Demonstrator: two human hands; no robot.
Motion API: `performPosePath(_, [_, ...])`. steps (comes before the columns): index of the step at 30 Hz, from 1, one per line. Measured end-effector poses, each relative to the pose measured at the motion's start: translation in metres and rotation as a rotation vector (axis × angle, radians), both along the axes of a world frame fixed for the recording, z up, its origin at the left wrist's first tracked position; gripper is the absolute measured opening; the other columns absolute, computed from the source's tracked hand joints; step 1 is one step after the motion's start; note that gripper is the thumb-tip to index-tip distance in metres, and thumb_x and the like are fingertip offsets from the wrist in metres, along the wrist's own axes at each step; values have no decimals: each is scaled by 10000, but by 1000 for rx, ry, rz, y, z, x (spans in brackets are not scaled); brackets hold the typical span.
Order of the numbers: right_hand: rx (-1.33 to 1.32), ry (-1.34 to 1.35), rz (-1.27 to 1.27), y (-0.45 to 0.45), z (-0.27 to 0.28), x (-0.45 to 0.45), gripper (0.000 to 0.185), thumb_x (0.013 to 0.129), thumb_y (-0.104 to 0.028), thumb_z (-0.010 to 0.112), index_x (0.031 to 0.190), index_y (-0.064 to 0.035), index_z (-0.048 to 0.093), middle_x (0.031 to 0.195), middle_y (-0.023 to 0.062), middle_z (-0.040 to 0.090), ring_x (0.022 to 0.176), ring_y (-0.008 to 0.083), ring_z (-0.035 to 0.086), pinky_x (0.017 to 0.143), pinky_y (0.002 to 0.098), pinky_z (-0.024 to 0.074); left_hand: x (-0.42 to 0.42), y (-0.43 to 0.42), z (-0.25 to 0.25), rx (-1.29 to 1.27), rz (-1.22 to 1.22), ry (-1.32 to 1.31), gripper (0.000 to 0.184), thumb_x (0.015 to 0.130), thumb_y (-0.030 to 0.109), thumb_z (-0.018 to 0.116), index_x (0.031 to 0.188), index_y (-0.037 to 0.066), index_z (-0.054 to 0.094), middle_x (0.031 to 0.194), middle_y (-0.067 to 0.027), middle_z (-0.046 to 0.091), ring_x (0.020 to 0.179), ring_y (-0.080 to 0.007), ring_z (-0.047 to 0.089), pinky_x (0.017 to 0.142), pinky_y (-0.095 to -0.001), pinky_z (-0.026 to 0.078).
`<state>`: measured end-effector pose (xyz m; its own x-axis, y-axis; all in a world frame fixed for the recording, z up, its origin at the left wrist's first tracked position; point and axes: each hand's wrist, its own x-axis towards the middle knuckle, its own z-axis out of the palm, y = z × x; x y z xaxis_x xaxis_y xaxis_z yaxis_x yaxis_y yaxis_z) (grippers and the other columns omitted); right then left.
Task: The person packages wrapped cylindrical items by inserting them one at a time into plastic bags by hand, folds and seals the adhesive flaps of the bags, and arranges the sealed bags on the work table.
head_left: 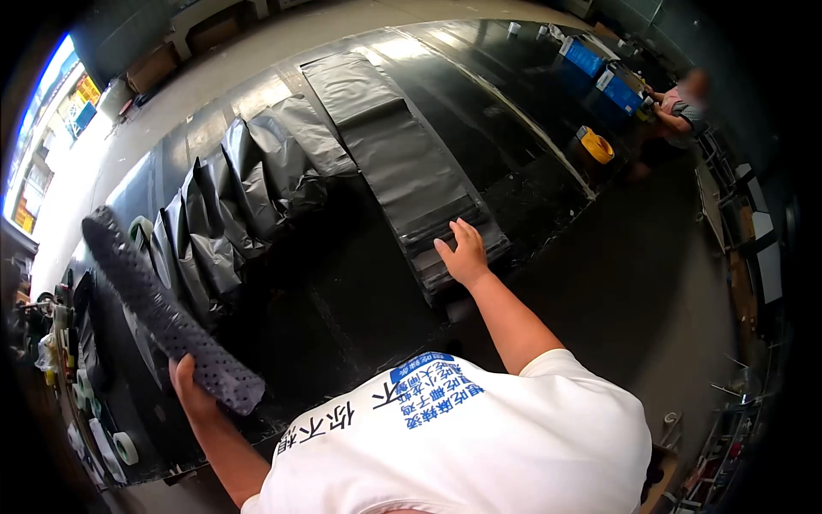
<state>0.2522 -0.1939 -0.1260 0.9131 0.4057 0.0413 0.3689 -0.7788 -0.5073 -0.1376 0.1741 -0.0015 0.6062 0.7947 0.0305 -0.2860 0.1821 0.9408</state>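
On the left, my left hand [195, 381] is closed around the lower part of a long, dark grey dotted strip [154, 300], which stands up at a slant. What the strip is made of, I cannot tell. My right hand [467, 253] lies with its fingers spread on the near end of a long, flat stack of black plastic bags [394, 146]. Left of that stack, a row of crumpled black plastic bags [248, 163] leans in overlapping folds on the dark table [342, 300].
Blue boxes [618, 87] and a yellow tape roll [596, 146] sit toward the table's far right. Another person [681, 111] is beside them. Pale tape rolls [126, 448] are at the lower left. White small cups or rolls [514, 29] stand at the far edge.
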Motion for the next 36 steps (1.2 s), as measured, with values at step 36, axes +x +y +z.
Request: performPosePath(36, [-354,83,396,-147,116,27,845,746,-341,804,1488,-182,430,1112,140,531,1052,322,548,918,402,483,443,-172,-118,1294,-400,775,167,841,187,630,933,82,722,962,-97,633,981,-322,613,851,-389,529])
